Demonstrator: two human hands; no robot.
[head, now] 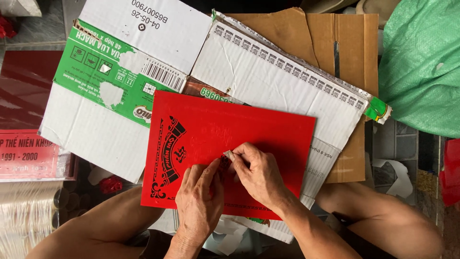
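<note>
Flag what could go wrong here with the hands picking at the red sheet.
The right hand pinches a small pale tool beside the left hand; a slip could nick a finger. The red sheet lies loose on uneven flattened cardboard, so it might shift and the black design could tear.
</note>
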